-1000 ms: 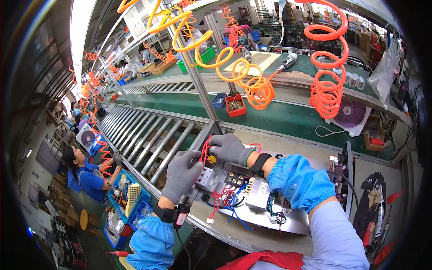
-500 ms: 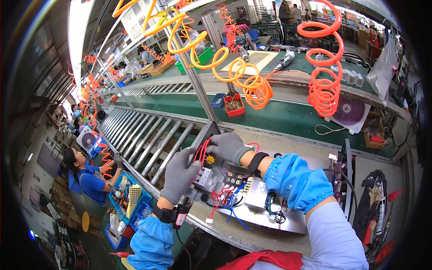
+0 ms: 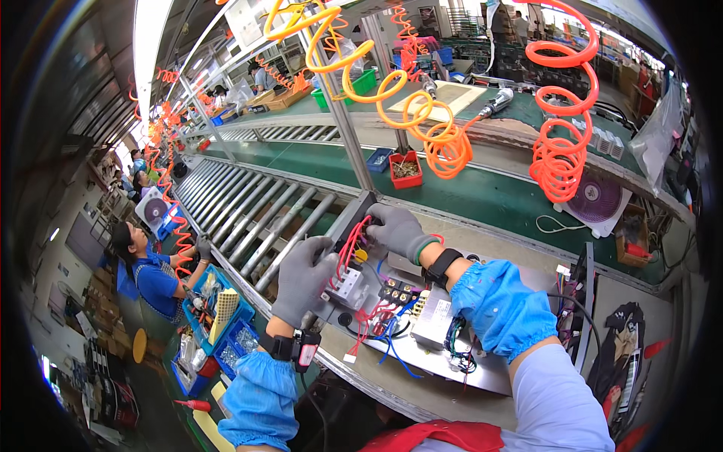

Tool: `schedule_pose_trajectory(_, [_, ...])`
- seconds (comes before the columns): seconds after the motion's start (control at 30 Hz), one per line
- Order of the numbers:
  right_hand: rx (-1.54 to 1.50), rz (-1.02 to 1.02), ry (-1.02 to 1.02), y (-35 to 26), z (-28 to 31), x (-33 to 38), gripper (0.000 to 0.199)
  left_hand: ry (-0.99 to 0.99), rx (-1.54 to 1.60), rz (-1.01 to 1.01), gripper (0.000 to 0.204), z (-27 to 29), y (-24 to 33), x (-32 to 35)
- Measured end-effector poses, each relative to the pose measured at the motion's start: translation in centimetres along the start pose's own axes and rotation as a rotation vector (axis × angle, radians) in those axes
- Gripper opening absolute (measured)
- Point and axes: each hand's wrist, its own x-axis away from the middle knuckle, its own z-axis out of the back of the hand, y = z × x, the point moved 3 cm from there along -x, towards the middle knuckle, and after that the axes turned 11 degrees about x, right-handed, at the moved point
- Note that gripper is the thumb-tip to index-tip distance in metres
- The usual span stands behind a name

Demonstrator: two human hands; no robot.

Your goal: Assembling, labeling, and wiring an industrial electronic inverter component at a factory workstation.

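Both my hands wear grey gloves and work at the left end of a metal panel [image 3: 482, 378] carrying electrical parts. My right hand [image 3: 401, 230] has its fingers closed at the upper end of a bundle of red wires [image 3: 349, 245]. My left hand [image 3: 303, 280] is curled beside the same wires, its thumb close to them; what its fingertips hold is hidden. Below the wires sits a pale grey terminal block [image 3: 347, 287], with a yellow round part [image 3: 361, 255] above it. To the right are a black terminal block [image 3: 398, 292] and a silver power supply [image 3: 433, 324].
A roller conveyor [image 3: 263, 218] runs off to the far left. Orange coiled air hoses [image 3: 448, 151] hang ahead, near a red bin of screws [image 3: 407, 170]. At left, a co-worker [image 3: 151, 275] stands beyond blue bins [image 3: 239, 340]. A fan [image 3: 595, 200] lies at the right.
The view has shifted slightly, so the scene sits further right and lower. My hands stay at the red wires; the left thumb and fingers have shifted a little.
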Motion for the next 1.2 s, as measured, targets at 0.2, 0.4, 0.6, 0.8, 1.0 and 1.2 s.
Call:
schedule_pose_trajectory(0.2, [0.016, 0.081, 0.073, 0.8, -0.4, -0.5, 0.03, -0.03, 0.052, 0.019, 0.035, -0.2, -0.4, -0.3])
schedule_pose_trajectory(0.4, [0.117, 0.24, 0.215, -0.6, -1.3, -0.9, 0.029, -0.046, 0.177, 0.091, 0.038, 1.1, -1.0, 0.0])
schedule_pose_trajectory(0.6, [0.078, 0.281, 0.249, 1.2, -0.4, -0.5, 0.028, -0.079, 0.158, 0.013, 0.039, 0.3, -1.5, -0.4])
schedule_pose_trajectory(0.8, [0.049, 0.238, 0.162, 0.5, -0.9, -0.4, 0.025, -0.037, 0.265, 0.081, 0.037, 1.1, -2.2, 0.8])
schedule_pose_trajectory(1.0, [-0.122, 0.137, 0.074, 0.6, -1.0, -0.2, 0.018, -0.052, 0.223, 0.066, 0.037, 1.0, -1.7, 1.6])
schedule_pose_trajectory(1.2, [-0.274, -0.141, -0.022, 2.0, -0.8, -1.8, 0.02, 0.162, 0.891, 0.077, 0.046, -0.2, -6.9, 7.1])
